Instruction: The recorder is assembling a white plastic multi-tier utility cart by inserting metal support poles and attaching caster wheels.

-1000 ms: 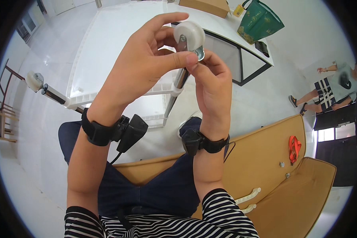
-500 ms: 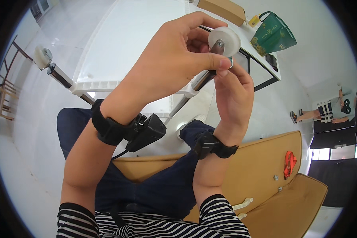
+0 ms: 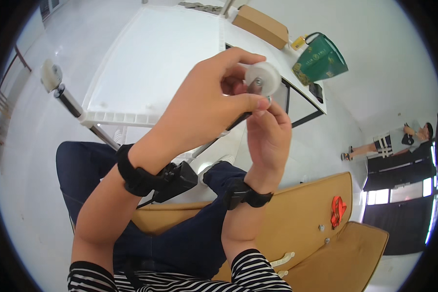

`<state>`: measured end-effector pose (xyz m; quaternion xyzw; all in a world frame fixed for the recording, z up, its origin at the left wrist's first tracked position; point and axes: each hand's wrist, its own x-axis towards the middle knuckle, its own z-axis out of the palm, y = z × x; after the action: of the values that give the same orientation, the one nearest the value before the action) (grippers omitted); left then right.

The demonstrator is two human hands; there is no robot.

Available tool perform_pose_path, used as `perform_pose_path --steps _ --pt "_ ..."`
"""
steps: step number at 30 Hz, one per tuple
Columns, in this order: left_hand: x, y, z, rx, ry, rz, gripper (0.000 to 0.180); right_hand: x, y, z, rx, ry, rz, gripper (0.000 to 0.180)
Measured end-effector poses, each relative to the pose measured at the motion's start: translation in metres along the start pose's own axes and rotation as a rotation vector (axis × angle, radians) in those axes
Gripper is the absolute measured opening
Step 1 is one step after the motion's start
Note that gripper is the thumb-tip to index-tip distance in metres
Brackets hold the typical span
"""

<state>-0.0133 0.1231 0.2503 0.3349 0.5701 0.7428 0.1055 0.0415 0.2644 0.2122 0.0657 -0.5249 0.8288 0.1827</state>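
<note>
A white caster wheel (image 3: 267, 76) with a metal bracket sits at the end of a metal tube, ahead of me. My left hand (image 3: 199, 97) is closed round it, fingers behind the wheel and thumb against the bracket. My right hand (image 3: 271, 134) pinches the caster just below the wheel, its fingertips meeting my left thumb; the exact grip is partly hidden. A white rack shelf (image 3: 151, 63) with metal legs lies in front of me. At its left, another caster (image 3: 50, 75) is at the end of a metal leg (image 3: 69, 101).
Beneath me, a tan sofa (image 3: 306, 204) holds a red strap (image 3: 337, 212), small metal parts (image 3: 321, 228) and a white curved piece (image 3: 282, 259). Beyond are a white table (image 3: 301, 83), a cardboard box (image 3: 261, 27) and a green bag (image 3: 321, 58). A person (image 3: 399, 141) stands at right.
My view has shifted. Both hands and the caster appear lower and slightly further left, with the grip much the same. The person at right has changed arm position.
</note>
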Motion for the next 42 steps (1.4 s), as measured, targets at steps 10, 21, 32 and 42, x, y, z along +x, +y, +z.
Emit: perform_pose_path --steps 10,21,32,42 --pt "0.0 0.005 0.001 0.122 0.031 0.044 0.051 0.002 -0.002 0.004 -0.041 -0.032 0.009 0.02" --pt "0.001 0.004 0.005 0.154 0.046 0.045 0.05 0.005 0.01 0.005 0.091 -0.027 -0.049 0.023" --pt "0.001 0.005 0.005 0.201 0.046 0.008 0.05 0.006 0.011 0.0 0.109 -0.048 -0.029 0.017" --pt "0.002 0.0 0.003 0.177 0.051 0.016 0.051 0.007 0.002 -0.003 0.05 -0.048 0.014 0.011"
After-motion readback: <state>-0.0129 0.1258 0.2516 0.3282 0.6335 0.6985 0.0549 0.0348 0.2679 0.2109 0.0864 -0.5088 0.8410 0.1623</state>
